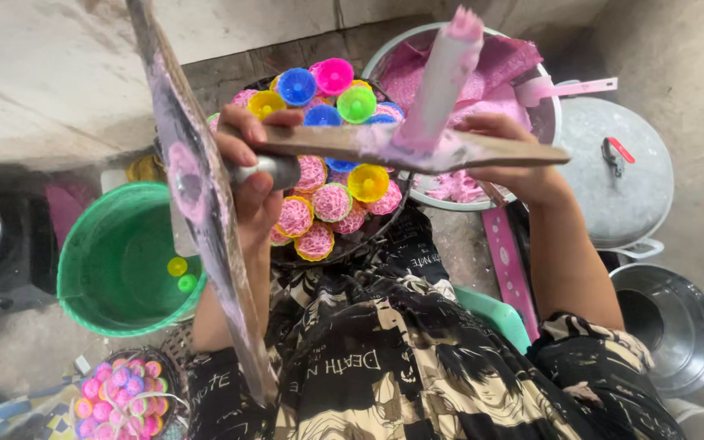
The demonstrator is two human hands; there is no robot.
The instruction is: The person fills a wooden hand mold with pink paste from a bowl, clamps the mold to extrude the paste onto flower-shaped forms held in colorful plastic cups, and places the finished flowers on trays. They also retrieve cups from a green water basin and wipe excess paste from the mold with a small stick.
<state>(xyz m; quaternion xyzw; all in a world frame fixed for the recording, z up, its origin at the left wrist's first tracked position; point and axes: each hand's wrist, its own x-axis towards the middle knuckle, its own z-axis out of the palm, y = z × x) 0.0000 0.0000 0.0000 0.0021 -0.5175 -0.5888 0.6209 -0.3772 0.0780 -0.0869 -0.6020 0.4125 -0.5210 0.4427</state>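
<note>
Head view. Our left hand (254, 183) is closed around the metal handle (266, 171) of a pink-smeared press (401, 147); our right hand (515, 159) grips its far end above the basin (547, 122). We judge that keeping it level over the tray of coloured moulds (332, 200) works best.

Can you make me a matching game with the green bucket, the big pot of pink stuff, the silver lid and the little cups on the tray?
Things:
1. green bucket
2. pink dough pot
3. metal lid
4. small moulds on the tray

Places or states:
A. filled with pink strands
B. by the left hand, two small cups inside
C. far right, red handle
D. behind the right hand

Pairs: 1-B, 2-D, 3-C, 4-A
</note>
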